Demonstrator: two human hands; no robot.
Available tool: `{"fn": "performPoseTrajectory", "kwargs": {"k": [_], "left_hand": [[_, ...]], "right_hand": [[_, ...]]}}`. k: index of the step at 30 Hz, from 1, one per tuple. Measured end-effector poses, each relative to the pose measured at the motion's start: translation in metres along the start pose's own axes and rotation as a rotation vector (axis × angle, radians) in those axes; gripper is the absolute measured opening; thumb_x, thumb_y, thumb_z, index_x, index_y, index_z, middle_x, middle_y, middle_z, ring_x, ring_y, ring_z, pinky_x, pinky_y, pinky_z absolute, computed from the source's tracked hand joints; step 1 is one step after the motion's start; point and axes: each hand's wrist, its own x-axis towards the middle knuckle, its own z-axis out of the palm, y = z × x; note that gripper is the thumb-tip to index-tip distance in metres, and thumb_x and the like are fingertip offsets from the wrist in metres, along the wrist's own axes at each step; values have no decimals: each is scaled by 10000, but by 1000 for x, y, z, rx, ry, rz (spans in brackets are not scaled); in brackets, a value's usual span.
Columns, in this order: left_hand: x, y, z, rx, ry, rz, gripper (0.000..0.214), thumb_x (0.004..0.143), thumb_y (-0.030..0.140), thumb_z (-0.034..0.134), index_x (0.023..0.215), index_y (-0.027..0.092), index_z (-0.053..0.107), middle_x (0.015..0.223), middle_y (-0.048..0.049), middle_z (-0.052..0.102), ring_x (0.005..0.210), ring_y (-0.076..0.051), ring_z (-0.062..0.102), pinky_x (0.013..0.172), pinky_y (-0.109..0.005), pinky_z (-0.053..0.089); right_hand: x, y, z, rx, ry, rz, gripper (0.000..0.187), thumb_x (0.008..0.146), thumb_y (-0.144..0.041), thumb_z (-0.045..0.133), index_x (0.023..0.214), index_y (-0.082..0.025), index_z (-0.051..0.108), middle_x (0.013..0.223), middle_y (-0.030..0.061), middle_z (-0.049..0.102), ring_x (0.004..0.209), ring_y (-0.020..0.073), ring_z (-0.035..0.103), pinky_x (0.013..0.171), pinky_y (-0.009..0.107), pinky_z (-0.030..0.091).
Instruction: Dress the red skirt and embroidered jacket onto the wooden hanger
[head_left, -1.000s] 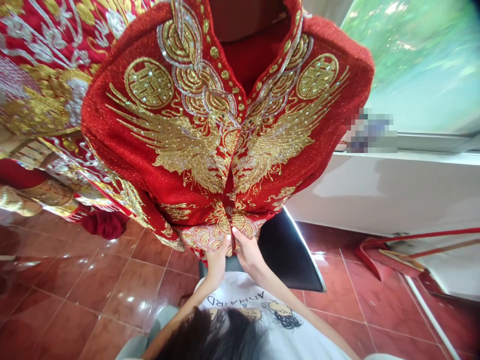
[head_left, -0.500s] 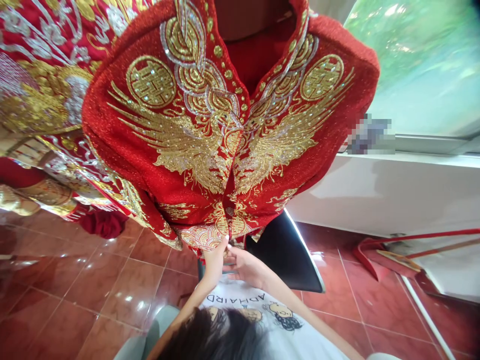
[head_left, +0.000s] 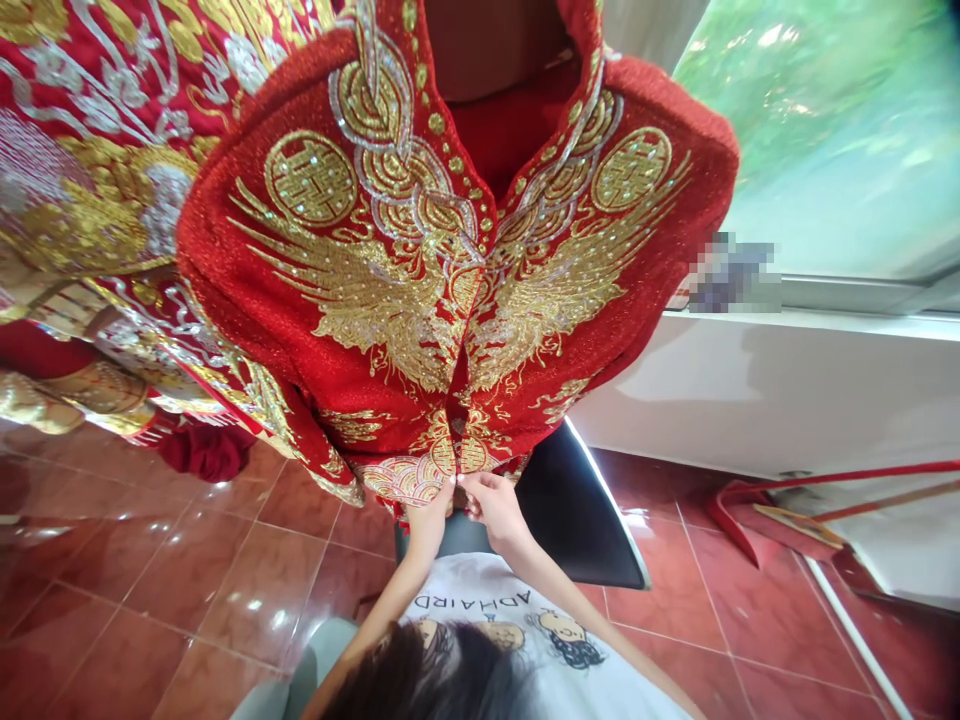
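A red jacket [head_left: 390,345] hangs in front of me, embroidered in gold and silver with wings and round medallions. Its front edges meet at the chest and part in a narrow gap lower down. My left hand [head_left: 430,522] is closed on the lower hem, left of the opening, with the thumb on top. My right hand [head_left: 495,507] pinches the hem edge just right of it. Both sets of fingertips nearly touch at the bottom of the opening. Whatever fastener may lie between them is too small to make out.
More embroidered red garments [head_left: 97,150] hang close on the left, a dark red cloth flower [head_left: 206,452] below them. A black chair [head_left: 577,510] stands behind the jacket. At right are a window [head_left: 832,150], a white wall [head_left: 720,400] and a red dustpan-like object [head_left: 750,515]. Red tiles [head_left: 247,570] cover the floor.
My right hand has risen to the hem and its fingers have closed in a pinch at the edge. My left hand keeps its hold. The view has shifted slightly.
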Motion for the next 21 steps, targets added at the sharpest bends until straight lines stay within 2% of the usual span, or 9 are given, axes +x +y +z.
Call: {"fn": "performPoseTrajectory", "kwargs": {"k": [5,8,12,17,21], "left_hand": [[-1,-6,-3,42,16,-10,313,575,343,801,803,190,652,817,-34,690,783,-214,636,858,-376,474],[1,-9,-4,42,16,-1,305,557,321,807,787,197,649,821,-26,689,834,-220,635,924,-390,452],[4,-11,0,18,15,5,294,546,307,813,767,195,655,839,-36,693,914,-237,632,999,-405,412],[6,-12,4,-66,38,-32,330,550,330,820,798,175,669,888,-63,702,948,-246,636,997,-412,415],[7,-14,2,-186,28,-92,359,531,327,845,803,175,667,854,-46,706,930,-228,646,985,-406,426]], "right_hand": [[3,-2,-1,51,-103,164,195,591,-260,662,567,-150,502,403,-103,337,343,1,207,349,154,103],[7,-4,0,71,-135,226,137,593,-209,643,564,-133,533,378,-111,302,328,-3,179,339,154,78],[11,-4,6,117,-96,196,179,621,-185,631,522,-148,486,380,-110,293,330,-4,194,325,142,110],[13,-7,14,144,-106,180,168,628,-158,600,506,-139,486,397,-104,304,333,-8,192,314,136,125],[13,-8,15,144,-133,179,129,614,-151,614,529,-120,522,398,-106,308,326,-13,207,315,127,109]]}}
